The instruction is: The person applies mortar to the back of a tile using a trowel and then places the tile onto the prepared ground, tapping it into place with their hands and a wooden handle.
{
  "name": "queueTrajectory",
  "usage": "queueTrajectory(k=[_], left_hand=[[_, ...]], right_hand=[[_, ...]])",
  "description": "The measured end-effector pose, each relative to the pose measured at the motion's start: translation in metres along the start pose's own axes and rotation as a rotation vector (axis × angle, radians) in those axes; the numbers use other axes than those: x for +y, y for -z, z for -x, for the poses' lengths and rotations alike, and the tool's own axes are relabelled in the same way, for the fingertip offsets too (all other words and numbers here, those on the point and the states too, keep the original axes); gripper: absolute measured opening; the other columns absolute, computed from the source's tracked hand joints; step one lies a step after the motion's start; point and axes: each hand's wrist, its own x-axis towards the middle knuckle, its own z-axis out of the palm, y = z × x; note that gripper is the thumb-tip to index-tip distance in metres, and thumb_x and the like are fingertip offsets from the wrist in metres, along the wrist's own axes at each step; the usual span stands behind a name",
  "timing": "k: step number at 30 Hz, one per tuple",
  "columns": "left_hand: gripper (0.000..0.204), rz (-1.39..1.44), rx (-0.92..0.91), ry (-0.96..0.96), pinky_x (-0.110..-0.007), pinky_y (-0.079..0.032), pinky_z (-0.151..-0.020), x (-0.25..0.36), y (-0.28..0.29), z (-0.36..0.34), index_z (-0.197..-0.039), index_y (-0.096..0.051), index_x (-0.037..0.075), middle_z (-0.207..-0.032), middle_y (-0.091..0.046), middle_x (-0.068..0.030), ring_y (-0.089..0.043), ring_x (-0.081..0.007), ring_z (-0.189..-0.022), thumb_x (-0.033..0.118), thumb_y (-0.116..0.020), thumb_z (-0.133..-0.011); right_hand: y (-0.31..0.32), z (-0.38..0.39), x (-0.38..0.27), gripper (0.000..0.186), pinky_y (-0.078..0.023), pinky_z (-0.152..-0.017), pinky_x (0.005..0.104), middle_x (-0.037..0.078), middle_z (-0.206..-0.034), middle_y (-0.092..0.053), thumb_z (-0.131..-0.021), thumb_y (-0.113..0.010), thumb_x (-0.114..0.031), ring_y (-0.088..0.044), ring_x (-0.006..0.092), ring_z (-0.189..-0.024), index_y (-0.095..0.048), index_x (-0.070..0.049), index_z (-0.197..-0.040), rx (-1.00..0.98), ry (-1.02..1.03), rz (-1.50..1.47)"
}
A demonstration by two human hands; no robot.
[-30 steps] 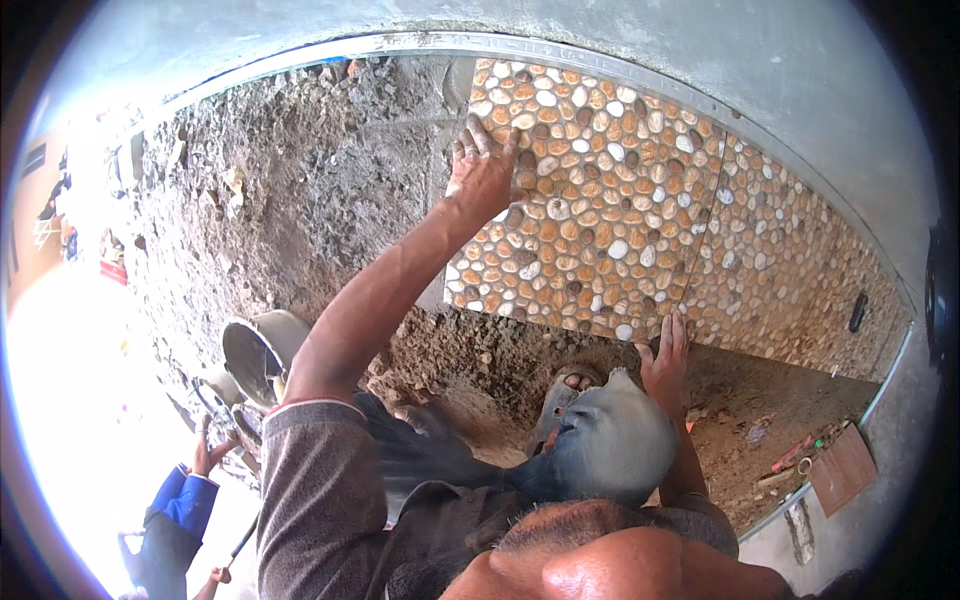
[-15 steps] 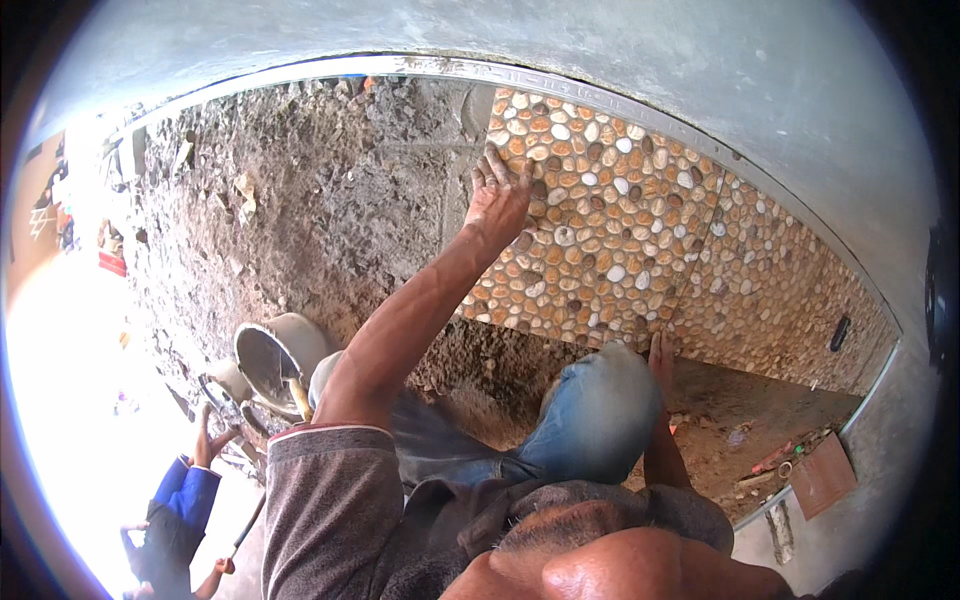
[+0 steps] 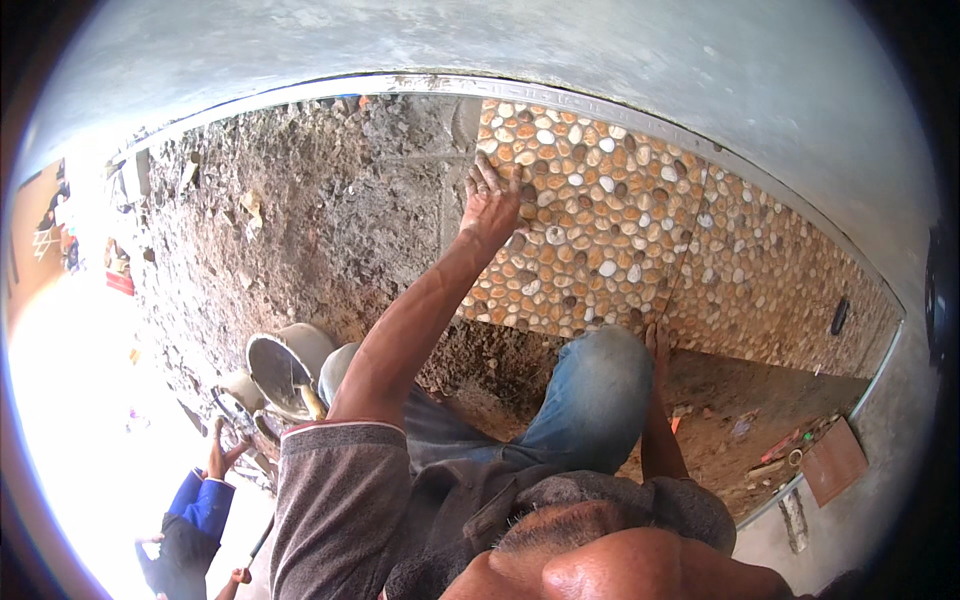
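Observation:
My left hand (image 3: 492,205) rests with fingers spread on the left edge of a pebble-patterned tile (image 3: 585,235) in orange, white and brown, beside a strip of grey mortar (image 3: 450,180). My right hand (image 3: 657,345) touches the tile's lower edge with straightened fingers, partly hidden behind my raised knee (image 3: 605,380). A second pebble-patterned tile (image 3: 765,280) adjoins it on the right, with a small dark object (image 3: 838,315) on it.
Buckets (image 3: 285,370) stand left of my legs beside rough rubble (image 3: 250,250). A co-worker (image 3: 185,530) in blue is at lower left. A metal strip (image 3: 420,85) borders the smooth grey wall (image 3: 480,40). Tools and a brown panel (image 3: 832,460) lie at right.
The view has shifted, the tiles now lower in it. My knee has risen toward the tile's lower edge, covering more of my right hand. My left hand stays on the tile edge.

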Motion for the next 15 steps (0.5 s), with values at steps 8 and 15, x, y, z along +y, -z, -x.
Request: queueTrajectory(k=[8, 15], left_hand=[[0.104, -0.061, 0.068, -0.011, -0.056, -0.021, -0.103, -0.002, -0.018, -0.004, -0.144, -0.012, 0.015, -0.137, -0.019, -0.0388, -0.023, -0.0502, -0.128, 0.054, -0.069, -0.067], [0.104, -0.081, 0.094, -0.002, -0.052, -0.021, -0.106, -0.001, -0.018, -0.001, -0.144, -0.013, 0.018, -0.134, -0.019, -0.0419, -0.023, -0.0480, -0.129, 0.047, -0.074, -0.066]], right_hand=[[0.006, 0.005, 0.001, 0.062, -0.034, -0.101, 0.0436, 0.017, -0.136, -0.034, -0.082, -0.062, -0.024, -0.034, 0.0356, -0.125, -0.035, 0.000, -0.133, -0.052, -0.066, -0.033], [-0.009, 0.007, 0.013, 0.065, -0.037, -0.099, 0.0430, 0.015, -0.136, -0.033, -0.076, -0.068, -0.015, -0.036, 0.0318, -0.124, -0.037, -0.001, -0.131, -0.061, -0.082, 0.033]])
